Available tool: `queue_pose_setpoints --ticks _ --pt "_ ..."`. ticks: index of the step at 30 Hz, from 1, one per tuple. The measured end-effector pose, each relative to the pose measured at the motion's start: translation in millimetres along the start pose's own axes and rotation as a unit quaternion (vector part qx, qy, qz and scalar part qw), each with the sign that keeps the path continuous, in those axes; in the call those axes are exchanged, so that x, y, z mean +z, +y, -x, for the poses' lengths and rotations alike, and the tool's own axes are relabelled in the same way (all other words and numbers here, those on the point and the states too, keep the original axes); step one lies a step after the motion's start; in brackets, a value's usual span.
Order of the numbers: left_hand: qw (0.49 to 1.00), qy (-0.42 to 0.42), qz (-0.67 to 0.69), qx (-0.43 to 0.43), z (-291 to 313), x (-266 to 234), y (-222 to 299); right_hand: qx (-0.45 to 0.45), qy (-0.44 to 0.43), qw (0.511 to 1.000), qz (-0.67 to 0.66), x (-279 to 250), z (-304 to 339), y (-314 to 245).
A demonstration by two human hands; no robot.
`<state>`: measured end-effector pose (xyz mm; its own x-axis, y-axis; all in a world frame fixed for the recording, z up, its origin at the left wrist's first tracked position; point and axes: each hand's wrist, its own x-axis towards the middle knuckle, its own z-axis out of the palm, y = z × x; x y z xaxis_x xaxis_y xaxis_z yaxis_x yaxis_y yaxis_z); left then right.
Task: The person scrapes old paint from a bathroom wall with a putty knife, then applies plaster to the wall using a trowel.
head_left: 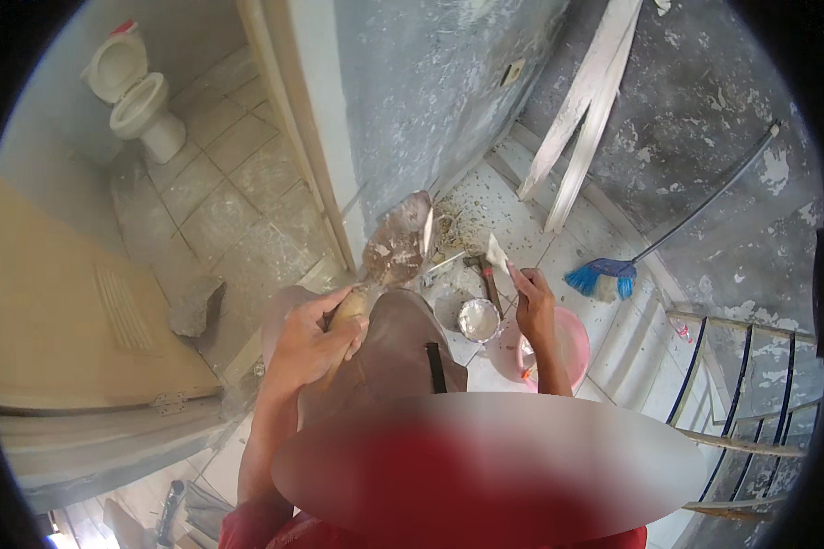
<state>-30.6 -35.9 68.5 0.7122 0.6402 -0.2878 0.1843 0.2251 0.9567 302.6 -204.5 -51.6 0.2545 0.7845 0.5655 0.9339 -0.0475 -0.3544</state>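
Note:
My left hand (316,339) is closed around the pale wooden handle of a shovel (396,245). Its broad brown blade, flecked with white, lies just beyond my knees. A white, plaster-like strip runs along the blade's right edge. In my right hand (533,297) is a putty knife (496,253), its blade coated white and pointing away from me, apart from the shovel. Below it on the floor are a hammer (492,285) and a small round tub of white paste (479,320). My right forearm passes over a pink basin (572,343), partly hiding it.
Crumbled debris (462,224) litters the tiles by the peeling grey wall (430,101). A blue broom (609,273) leans at the right, near white boards (588,101) and a metal rack (751,384). Left, a doorway opens onto a toilet (148,119), beside a wooden door (82,302).

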Motion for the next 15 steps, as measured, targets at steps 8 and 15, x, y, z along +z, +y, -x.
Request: queue_pose_setpoints --ticks 8,15 --pt "0.966 0.161 -0.179 0.09 -35.6 29.3 -33.6 0.462 -0.005 0.621 -0.633 -1.3 -11.5 -135.7" --pt "0.903 0.146 -0.278 0.293 -40.2 45.2 -47.0 0.443 0.036 0.468 -0.764 15.8 -21.9 -141.4"
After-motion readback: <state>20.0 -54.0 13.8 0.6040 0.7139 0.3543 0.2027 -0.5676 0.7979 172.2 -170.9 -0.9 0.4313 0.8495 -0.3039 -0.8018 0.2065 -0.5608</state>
